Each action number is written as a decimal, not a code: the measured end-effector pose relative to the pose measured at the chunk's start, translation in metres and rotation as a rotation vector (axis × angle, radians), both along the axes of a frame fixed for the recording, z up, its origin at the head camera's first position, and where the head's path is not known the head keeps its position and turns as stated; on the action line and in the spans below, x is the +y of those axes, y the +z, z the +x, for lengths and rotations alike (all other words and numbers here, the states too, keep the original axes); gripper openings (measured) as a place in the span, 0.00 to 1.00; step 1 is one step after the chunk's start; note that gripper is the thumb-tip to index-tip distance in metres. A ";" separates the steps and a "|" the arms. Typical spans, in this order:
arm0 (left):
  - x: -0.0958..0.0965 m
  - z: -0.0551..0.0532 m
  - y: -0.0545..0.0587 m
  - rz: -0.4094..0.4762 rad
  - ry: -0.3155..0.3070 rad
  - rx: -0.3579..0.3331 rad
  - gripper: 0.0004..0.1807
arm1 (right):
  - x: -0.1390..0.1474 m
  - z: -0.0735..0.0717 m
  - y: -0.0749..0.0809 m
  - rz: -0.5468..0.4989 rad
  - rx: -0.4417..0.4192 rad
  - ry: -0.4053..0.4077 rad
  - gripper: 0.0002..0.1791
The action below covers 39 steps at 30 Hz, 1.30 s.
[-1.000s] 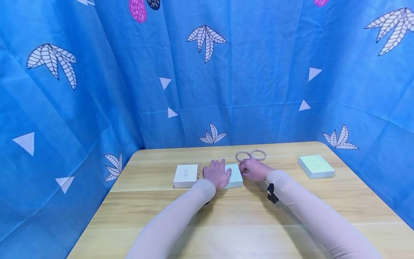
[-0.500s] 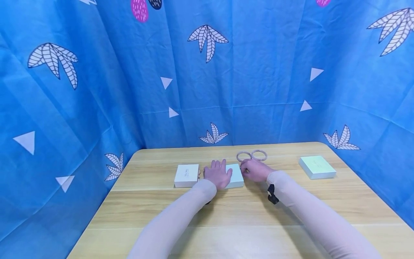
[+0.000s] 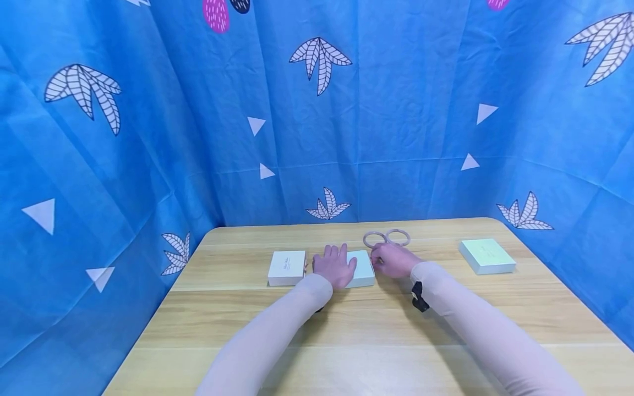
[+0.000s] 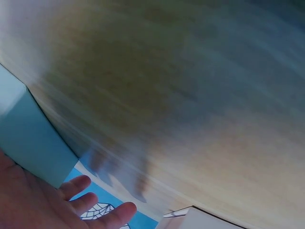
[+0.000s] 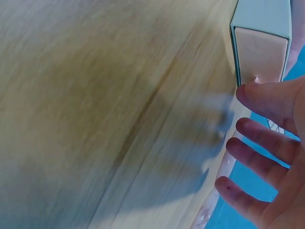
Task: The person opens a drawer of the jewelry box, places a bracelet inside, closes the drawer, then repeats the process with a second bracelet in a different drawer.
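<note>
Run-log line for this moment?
left hand: resting on pale blue rectangular cardboard box; right hand: at its pink end; white square cardboard box: left of hands

A booth-like space, blue curtains (image 3: 396, 110) screening 3 sides of a table (image 3: 346, 355).

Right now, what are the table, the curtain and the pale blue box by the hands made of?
The table looks like wood or wood-print board: streaky grain, soft shine. The curtain seems to be thin cloth, or maybe plastic sheeting, with soft folds and creases. The pale blue box is probably stiff cardboard, smooth and fairly matte, with flat sides and crisp edges.
</note>
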State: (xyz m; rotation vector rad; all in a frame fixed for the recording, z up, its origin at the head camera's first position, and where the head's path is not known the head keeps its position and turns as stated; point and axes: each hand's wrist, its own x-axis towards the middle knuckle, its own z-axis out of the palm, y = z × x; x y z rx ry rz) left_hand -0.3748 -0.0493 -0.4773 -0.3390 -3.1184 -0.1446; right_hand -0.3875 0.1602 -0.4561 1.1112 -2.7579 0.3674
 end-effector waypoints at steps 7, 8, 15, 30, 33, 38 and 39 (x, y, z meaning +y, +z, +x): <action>0.001 -0.002 -0.002 -0.020 0.008 0.003 0.39 | 0.003 -0.001 0.000 -0.006 -0.006 0.015 0.10; 0.001 -0.002 -0.002 -0.020 0.009 0.000 0.39 | 0.004 -0.001 -0.001 -0.008 -0.009 0.018 0.10; 0.000 -0.002 -0.001 -0.009 0.013 -0.021 0.39 | 0.006 -0.002 0.000 -0.008 -0.028 0.022 0.10; -0.001 -0.005 -0.002 -0.007 0.001 -0.033 0.40 | 0.014 -0.002 0.000 0.001 -0.103 -0.062 0.11; -0.002 -0.004 0.000 -0.010 -0.003 -0.040 0.39 | 0.016 -0.003 -0.001 0.002 -0.094 -0.063 0.11; -0.003 -0.002 0.002 0.007 -0.011 -0.033 0.40 | 0.020 -0.001 0.001 0.011 -0.079 -0.075 0.10; -0.004 -0.001 0.003 0.008 -0.012 -0.034 0.40 | 0.022 -0.001 0.001 0.015 -0.080 -0.079 0.10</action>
